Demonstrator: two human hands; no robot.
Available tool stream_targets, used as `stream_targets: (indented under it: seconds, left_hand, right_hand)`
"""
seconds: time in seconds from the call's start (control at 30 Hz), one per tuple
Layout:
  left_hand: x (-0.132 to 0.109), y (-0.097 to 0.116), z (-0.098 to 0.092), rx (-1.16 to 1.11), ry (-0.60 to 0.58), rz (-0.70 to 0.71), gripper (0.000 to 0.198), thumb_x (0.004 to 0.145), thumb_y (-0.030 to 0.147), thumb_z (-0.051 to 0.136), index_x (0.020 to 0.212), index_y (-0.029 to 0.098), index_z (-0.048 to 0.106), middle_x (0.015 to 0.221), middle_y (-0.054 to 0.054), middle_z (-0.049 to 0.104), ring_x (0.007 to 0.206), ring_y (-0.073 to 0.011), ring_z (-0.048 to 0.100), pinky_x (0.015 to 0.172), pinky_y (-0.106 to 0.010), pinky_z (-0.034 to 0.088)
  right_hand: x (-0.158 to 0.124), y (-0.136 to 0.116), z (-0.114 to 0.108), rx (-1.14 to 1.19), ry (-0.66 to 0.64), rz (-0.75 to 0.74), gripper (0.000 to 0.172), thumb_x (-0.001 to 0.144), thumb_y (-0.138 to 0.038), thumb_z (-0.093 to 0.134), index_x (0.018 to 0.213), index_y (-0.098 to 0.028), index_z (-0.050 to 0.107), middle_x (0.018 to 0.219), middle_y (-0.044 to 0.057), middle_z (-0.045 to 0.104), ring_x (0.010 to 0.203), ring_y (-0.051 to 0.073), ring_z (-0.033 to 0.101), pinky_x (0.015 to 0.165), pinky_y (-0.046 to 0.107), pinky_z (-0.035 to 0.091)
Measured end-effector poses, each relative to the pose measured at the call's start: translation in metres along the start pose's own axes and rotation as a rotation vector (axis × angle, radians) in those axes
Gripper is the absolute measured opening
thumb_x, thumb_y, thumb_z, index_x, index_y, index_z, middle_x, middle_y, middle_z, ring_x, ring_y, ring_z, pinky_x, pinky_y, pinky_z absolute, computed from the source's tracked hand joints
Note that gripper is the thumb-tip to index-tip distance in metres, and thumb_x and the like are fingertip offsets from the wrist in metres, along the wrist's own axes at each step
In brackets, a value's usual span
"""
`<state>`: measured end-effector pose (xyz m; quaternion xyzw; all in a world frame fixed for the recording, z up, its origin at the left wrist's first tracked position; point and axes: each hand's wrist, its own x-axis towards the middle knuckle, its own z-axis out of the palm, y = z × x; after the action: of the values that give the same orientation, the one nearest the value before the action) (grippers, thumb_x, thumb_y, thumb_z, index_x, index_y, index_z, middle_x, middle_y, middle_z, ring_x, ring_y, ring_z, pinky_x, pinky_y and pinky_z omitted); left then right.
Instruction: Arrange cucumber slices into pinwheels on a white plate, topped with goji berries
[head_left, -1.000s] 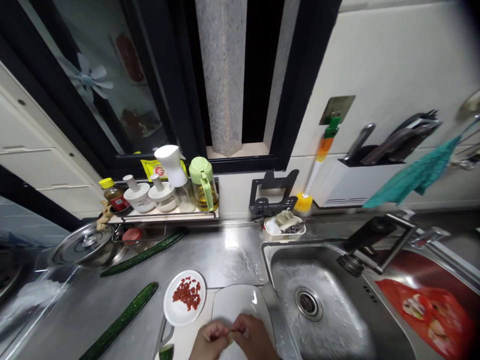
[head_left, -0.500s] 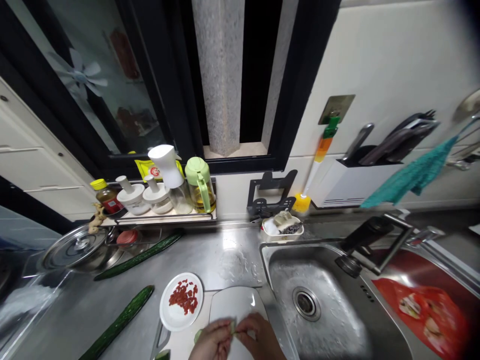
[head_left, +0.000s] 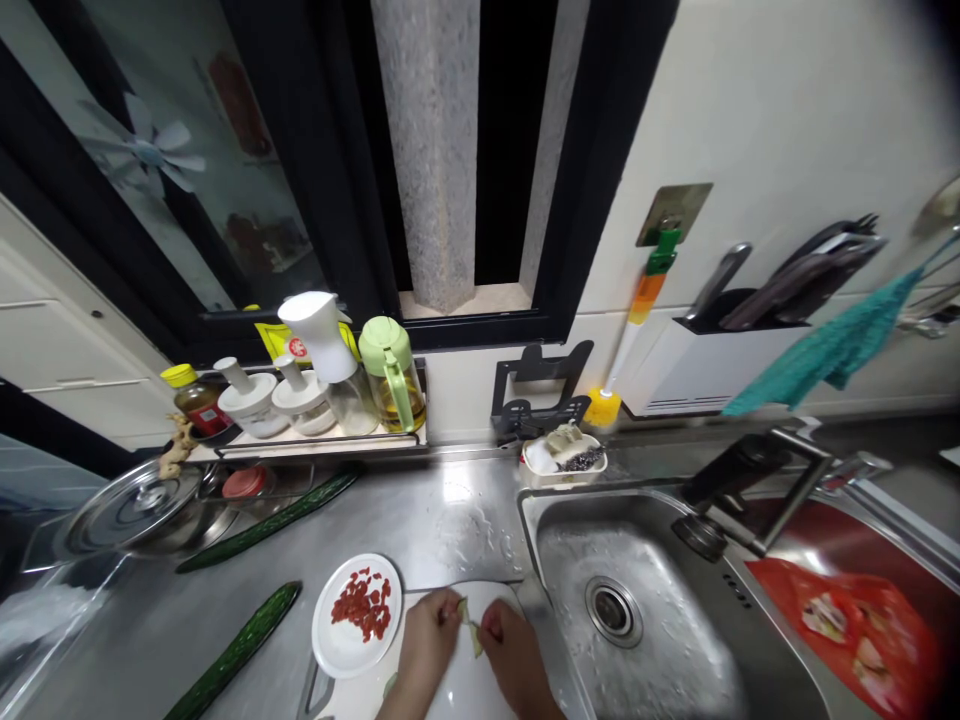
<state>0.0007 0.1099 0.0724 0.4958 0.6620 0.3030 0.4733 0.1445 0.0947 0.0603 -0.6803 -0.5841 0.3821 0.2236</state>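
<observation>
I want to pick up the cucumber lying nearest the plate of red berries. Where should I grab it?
Take the cucumber around its middle, coming down from above and gripping across its narrow width. It lies flat and slanted on the counter, with bare steel either side; its far end nears the plate.

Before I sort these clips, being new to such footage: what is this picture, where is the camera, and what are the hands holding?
There is no machine here: a person wears a camera on the head, so you look forward and down at their two bare hands. The left hand and right hand pinch a small pale green scrap between them, over a white cutting board. On the steel counter lie a white plate of red bits, a near cucumber and a far cucumber. A sink sits to the right.
</observation>
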Motion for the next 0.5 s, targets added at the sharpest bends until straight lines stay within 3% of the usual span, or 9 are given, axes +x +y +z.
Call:
stream_targets:
  seconds: [0.13,0.33,0.5]
  left_hand:
    - [0.005,0.009,0.007,0.173,0.008,0.083,0.019,0.076,0.020,0.047,0.070,0.021,0.064,0.078,-0.004,0.065,0.078,-0.0179,0.056,0.078,-0.028,0.037]
    - [0.002,0.010,0.015,0.441,0.024,0.025,0.027,0.086,0.021,0.039,0.095,0.022,0.065,0.093,-0.006,0.072,0.087,-0.0185,0.064,0.077,-0.026,0.041]
    - [0.000,0.009,0.017,0.485,0.044,0.046,0.028,0.089,0.022,0.039,0.107,0.021,0.062,0.103,-0.006,0.071,0.094,-0.0182,0.065,0.081,-0.027,0.046]
  right_hand:
    - [0.006,0.001,0.005,-0.036,0.008,-0.024,0.019,0.078,-0.008,0.047,0.066,-0.023,0.045,0.061,-0.002,0.053,0.063,0.017,0.055,0.061,0.028,0.035]
    - [0.002,-0.007,0.002,-0.208,-0.026,-0.057,0.021,0.083,-0.006,0.039,0.076,-0.019,0.053,0.072,0.005,0.065,0.070,0.020,0.061,0.066,0.030,0.039]
    - [0.001,-0.011,0.003,-0.321,-0.034,-0.064,0.026,0.082,-0.001,0.038,0.084,-0.015,0.060,0.082,0.010,0.068,0.080,0.023,0.064,0.072,0.032,0.043]
